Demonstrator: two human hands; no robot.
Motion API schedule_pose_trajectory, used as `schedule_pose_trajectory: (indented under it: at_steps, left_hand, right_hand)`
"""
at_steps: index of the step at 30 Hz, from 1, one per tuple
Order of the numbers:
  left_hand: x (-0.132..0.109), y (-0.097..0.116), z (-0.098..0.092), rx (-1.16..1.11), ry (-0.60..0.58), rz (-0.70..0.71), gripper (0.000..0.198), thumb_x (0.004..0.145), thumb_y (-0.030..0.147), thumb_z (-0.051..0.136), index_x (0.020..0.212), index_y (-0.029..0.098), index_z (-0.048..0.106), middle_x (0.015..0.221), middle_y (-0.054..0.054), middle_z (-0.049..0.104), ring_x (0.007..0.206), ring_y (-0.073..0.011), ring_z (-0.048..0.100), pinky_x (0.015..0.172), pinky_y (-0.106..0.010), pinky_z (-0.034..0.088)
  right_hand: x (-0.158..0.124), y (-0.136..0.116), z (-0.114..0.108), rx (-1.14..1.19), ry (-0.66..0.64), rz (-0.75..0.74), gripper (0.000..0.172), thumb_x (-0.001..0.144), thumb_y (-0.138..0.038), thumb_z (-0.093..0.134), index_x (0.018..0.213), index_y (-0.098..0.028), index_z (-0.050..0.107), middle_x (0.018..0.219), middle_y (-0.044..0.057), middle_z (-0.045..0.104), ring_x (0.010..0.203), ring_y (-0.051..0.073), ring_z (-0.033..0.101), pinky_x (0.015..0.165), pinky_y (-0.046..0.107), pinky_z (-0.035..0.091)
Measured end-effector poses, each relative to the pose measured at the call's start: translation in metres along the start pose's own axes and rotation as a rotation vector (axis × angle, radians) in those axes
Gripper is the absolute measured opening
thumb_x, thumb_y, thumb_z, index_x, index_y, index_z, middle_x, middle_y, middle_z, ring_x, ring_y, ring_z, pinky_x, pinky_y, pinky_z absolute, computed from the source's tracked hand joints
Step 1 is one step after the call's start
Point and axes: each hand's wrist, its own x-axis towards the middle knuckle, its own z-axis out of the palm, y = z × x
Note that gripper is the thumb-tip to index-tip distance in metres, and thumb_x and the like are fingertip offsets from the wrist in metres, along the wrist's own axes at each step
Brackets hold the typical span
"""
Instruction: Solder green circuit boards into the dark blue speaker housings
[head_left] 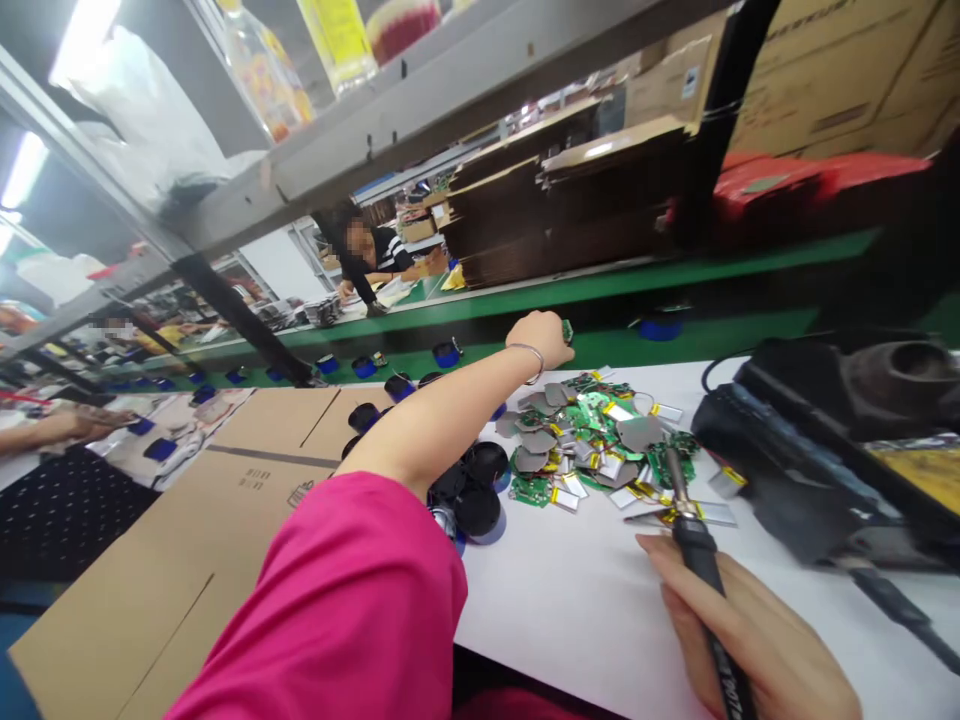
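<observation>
My left hand (540,342) reaches forward, closed, over the near edge of the green belt. A small piece of green circuit board (568,331) shows at its fingers; the rest of what it holds is hidden by the hand. My right hand (757,630) is wrapped round the black handle of a soldering iron (697,545), its metal tip pointing away from me. Just beyond that tip lies a pile of green circuit boards (592,410) with silver battery cells (611,465) and grey discs. Several round black-and-blue parts (480,510) stand beneath my left forearm.
The green belt (600,290) runs across behind the white work surface (547,580), carrying blue parts (446,353). A black soldering stand (795,460) is at the right. Cardboard (225,500) lies left. A shelf (450,100) hangs overhead; other people work beyond and at left.
</observation>
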Motion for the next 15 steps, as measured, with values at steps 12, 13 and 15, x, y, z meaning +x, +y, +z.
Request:
schedule_pose_trajectory:
  at_steps: [12, 13, 15]
  left_hand:
    - [0.018, -0.01, -0.009, -0.014, 0.045, 0.01, 0.029, 0.093, 0.031, 0.063, 0.105, 0.006, 0.07, 0.113, -0.018, 0.07, 0.108, -0.0258, 0.066, 0.093, -0.035, 0.052]
    - [0.008, -0.01, -0.014, -0.024, 0.058, 0.039, 0.027, 0.092, 0.031, 0.061, 0.1, 0.007, 0.072, 0.109, -0.017, 0.071, 0.107, -0.025, 0.067, 0.092, -0.033, 0.051]
    - [-0.021, -0.013, -0.025, -0.044, 0.07, 0.088, 0.026, 0.092, 0.034, 0.059, 0.096, 0.012, 0.073, 0.101, -0.011, 0.074, 0.1, -0.0217, 0.067, 0.089, -0.03, 0.05]
  right_hand:
    - [0.009, -0.003, -0.007, 0.026, 0.085, -0.02, 0.059, 0.097, -0.008, 0.054, 0.153, -0.019, 0.039, 0.12, 0.007, 0.067, 0.107, 0.017, 0.066, 0.099, 0.029, 0.055]
    - [0.007, -0.002, -0.006, 0.026, 0.074, -0.013, 0.058, 0.098, -0.011, 0.053, 0.153, -0.02, 0.038, 0.121, 0.007, 0.067, 0.108, 0.018, 0.066, 0.1, 0.029, 0.054]
    - [0.002, -0.001, -0.004, 0.029, 0.063, 0.042, 0.056, 0.098, -0.015, 0.054, 0.151, -0.025, 0.041, 0.122, 0.005, 0.067, 0.107, 0.018, 0.067, 0.102, 0.03, 0.053]
